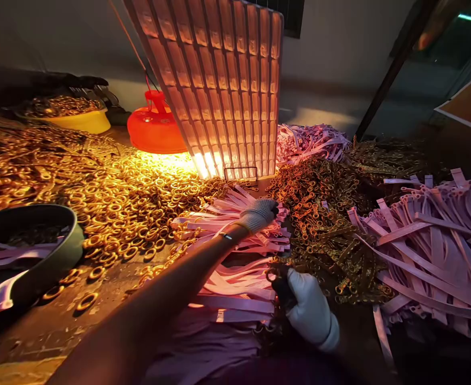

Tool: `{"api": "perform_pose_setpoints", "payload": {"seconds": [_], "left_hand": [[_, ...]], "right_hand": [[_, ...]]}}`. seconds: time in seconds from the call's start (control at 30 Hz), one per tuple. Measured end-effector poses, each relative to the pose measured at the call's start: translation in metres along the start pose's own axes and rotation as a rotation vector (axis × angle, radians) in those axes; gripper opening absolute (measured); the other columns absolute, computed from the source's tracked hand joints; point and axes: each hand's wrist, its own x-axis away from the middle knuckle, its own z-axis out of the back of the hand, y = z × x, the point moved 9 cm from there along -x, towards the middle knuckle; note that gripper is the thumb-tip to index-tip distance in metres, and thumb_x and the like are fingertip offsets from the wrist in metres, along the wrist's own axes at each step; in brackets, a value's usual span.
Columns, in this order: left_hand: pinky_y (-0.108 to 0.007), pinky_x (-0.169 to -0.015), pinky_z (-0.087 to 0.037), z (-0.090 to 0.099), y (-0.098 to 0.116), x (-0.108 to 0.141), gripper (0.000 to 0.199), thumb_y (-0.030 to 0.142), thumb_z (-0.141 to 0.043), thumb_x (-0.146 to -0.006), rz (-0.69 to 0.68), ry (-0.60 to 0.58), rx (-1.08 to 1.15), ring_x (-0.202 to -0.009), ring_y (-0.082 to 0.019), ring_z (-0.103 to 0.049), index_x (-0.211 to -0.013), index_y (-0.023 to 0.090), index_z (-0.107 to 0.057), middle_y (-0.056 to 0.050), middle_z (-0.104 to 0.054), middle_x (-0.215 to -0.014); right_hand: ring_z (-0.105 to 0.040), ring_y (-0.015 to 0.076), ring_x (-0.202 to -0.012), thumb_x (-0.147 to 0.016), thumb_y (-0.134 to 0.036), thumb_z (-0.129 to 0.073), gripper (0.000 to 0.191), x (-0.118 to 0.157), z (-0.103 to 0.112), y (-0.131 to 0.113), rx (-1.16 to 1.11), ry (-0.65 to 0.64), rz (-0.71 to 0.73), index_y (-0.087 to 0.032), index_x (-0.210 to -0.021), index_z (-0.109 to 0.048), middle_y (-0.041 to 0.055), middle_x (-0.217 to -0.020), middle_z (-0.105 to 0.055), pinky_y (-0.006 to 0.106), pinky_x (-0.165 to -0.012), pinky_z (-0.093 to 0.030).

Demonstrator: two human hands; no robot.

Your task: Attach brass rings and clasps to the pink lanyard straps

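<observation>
My left hand [258,214], in a knitted glove with dark fingertips, reaches over a bundle of pinkish flat straps [235,297] in the middle. Its fingers point towards the heap of brassy metal hooks [319,214], and their undersides are hidden. Nearer to me, my right hand [309,307], in a white glove, is closed with thumb and fingers together. A dark-looking metal ring [273,275] shows at its fingertips, beside the strap ends. To the left of both hands spreads a large heap of gold rings [115,200].
A lit red lamp [155,128] hangs low over the rings, beside an upright ribbed translucent panel [235,91]. On the left stand a dark round tub [72,235] and a filled yellow basin [86,122]. More straps [439,246] are piled at right.
</observation>
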Motion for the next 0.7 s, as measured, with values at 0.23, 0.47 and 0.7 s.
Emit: {"api": "perform_pose_setpoints", "payload": {"seconds": [0.23,0.47,0.7], "left_hand": [[-0.041,-0.088,-0.058,-0.023,0.004,-0.024,0.037,0.038,-0.065,-0.096,0.055,-0.044,0.039,-0.104,-0.023,-0.066,-0.125,0.015,-0.063,-0.010,-0.064,-0.123],[-0.023,-0.042,-0.035,0.007,-0.027,0.055,0.029,0.036,-0.050,-0.097,0.166,-0.058,0.244,-0.043,-0.009,-0.044,-0.101,0.014,-0.068,0.000,-0.063,-0.067],[-0.019,-0.039,-0.025,0.006,-0.021,0.167,0.044,0.060,-0.064,-0.082,0.310,0.000,0.800,-0.040,-0.006,-0.035,-0.072,0.019,-0.051,0.007,-0.043,-0.051]], "right_hand": [[-0.066,0.0219,-0.068,-0.078,-0.008,-0.050,0.038,0.013,-0.007,0.012,0.098,-0.005,-0.054,-0.020,-0.111,-0.066,0.0050,-0.079,-0.071,0.027,-0.061,-0.046],[-0.064,0.0233,-0.076,-0.061,-0.001,-0.045,0.048,-0.007,0.018,0.006,0.220,0.135,0.031,-0.020,-0.100,-0.066,0.0067,-0.084,-0.069,0.029,-0.068,-0.047],[-0.063,0.0209,-0.069,-0.077,-0.007,-0.052,0.019,-0.034,-0.011,-0.029,0.387,0.011,0.102,-0.020,-0.088,-0.062,0.0042,-0.076,-0.067,0.030,-0.061,-0.036]]}}
